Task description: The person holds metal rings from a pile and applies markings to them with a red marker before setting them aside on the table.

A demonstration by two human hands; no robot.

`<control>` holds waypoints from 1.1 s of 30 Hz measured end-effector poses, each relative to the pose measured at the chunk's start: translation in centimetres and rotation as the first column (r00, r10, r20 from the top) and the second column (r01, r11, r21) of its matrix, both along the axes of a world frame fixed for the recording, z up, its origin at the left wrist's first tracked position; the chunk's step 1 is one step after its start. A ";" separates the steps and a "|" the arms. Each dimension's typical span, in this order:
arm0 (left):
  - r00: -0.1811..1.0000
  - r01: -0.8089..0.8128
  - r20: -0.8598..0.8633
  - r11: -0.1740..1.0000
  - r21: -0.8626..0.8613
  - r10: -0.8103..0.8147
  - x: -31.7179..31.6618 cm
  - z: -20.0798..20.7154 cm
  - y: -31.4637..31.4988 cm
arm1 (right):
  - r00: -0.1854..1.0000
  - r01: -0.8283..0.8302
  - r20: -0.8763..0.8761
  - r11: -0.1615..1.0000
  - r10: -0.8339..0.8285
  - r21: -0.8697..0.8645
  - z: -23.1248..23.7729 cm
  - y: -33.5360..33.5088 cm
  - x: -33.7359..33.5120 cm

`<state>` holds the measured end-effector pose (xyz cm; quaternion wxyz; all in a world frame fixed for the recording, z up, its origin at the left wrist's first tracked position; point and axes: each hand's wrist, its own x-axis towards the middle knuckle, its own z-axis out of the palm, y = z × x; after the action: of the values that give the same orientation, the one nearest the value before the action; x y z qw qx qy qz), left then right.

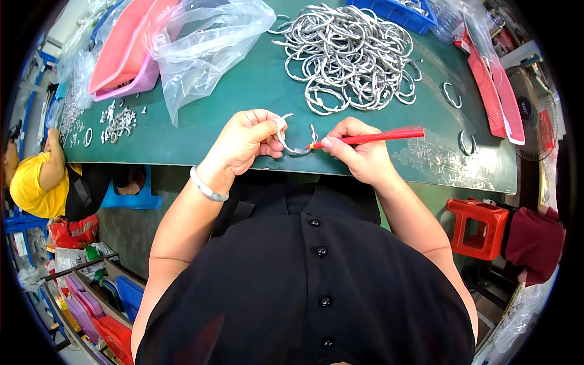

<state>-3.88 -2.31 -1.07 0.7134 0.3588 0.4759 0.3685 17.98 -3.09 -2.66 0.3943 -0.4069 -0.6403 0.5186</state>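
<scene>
Several small pale metal bits (115, 123) lie loose at the left of our green worktop (176, 143), close to a coral plastic basket (125, 45) with a smooth flared wall. Beside it sprawls a clear bag (210, 52), thin, glossy and creased. Our left hand (243, 143) pinches one silvery ring (296, 151) by its left side, between thumb and fingers. We hold it near the worktop's front edge: a slim, rounded C of metal, its gap facing away from us, its curved bottom towards us. Beyond it rises a tangled heap of similar rings (353, 61), dull grey and silver.

Our right hand (359, 152) grips a red pen-like tool (389, 135) — straight, slender and smooth. Its long axis runs almost level, the working tip pointing left at the ring's lower right curve, the tail tilting slightly up to the right; whether tip and metal touch, we cannot tell. Farther right, two loose open rings (452, 95) lie well apart from the heap, and a coral tray (496, 91) with a meshed wall leans along the end.
</scene>
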 end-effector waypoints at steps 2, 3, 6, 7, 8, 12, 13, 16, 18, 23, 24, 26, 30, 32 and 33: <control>1.000 -0.001 -0.006 1.000 0.003 0.001 0.0 0.0 0.0 | 0.999 0.027 -0.047 0.998 -0.025 0.050 -0.4 0.2 0.0; 1.000 -0.002 -0.003 1.000 0.003 0.002 0.0 -0.1 0.0 | 0.999 0.027 -0.047 0.998 -0.025 0.051 -0.3 0.1 -0.1; 1.000 0.010 -0.001 1.000 0.022 -0.010 -0.2 0.0 -0.1 | 0.968 0.134 -0.202 0.988 -0.147 -0.076 0.0 0.1 0.3; 1.000 0.020 -0.001 0.999 0.037 -0.020 -0.2 0.0 -0.2 | 0.968 0.134 -0.204 0.988 -0.147 -0.074 0.1 0.2 0.3; 1.000 0.023 -0.002 0.999 0.042 -0.023 -0.3 0.0 -0.4 | 0.938 0.140 -0.306 0.985 -0.163 -0.096 0.3 0.3 0.3; 0.999 0.046 -0.022 0.942 0.332 -0.041 -0.4 0.8 -1.7 | 0.921 0.141 -0.357 0.988 -0.154 -0.062 0.1 0.3 0.7; 0.997 0.070 -0.066 0.875 0.479 -0.044 -0.3 1.5 -2.1 | 0.944 0.149 -0.296 0.989 -0.143 -0.003 0.1 0.3 0.7; 0.878 0.347 -0.459 0.477 0.808 0.138 -0.1 4.3 -2.7 | 0.962 0.097 -0.266 0.987 -0.060 0.129 0.8 -0.2 0.5; 0.844 0.405 -0.496 0.362 0.840 0.206 0.3 5.3 -3.0 | 0.959 0.074 -0.282 0.987 -0.031 0.143 1.6 -0.4 0.3; 0.822 0.462 -0.503 0.204 0.863 0.266 0.6 5.7 -3.4 | 0.989 0.071 -0.149 0.901 -0.007 0.429 2.8 -0.6 0.0; 0.823 0.461 -0.502 0.203 0.864 0.266 0.6 5.7 -3.4 | 0.989 0.071 -0.148 0.900 -0.007 0.430 2.9 -0.6 -0.1; 0.807 0.481 -0.519 0.195 0.855 0.282 0.6 5.6 -3.6 | 0.988 0.073 -0.152 0.876 0.000 0.476 3.0 -0.6 -0.2; 0.806 0.489 -0.511 0.149 0.859 0.300 0.6 5.7 -3.7 | 0.989 0.091 -0.144 0.866 -0.022 0.492 3.1 -0.7 -0.2; 0.803 0.489 -0.510 0.148 0.860 0.308 0.6 5.8 -3.8 | 0.990 0.098 -0.138 0.856 -0.031 0.508 3.1 -0.8 -0.2; 0.803 0.490 -0.511 0.147 0.859 0.308 0.6 5.8 -3.8 | 0.990 0.099 -0.139 0.856 -0.032 0.508 3.1 -0.8 -0.2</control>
<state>-3.26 -6.11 4.75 0.1389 0.8564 0.2855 0.4071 17.74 -3.90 0.43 0.5452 -0.2752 -0.7152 0.3399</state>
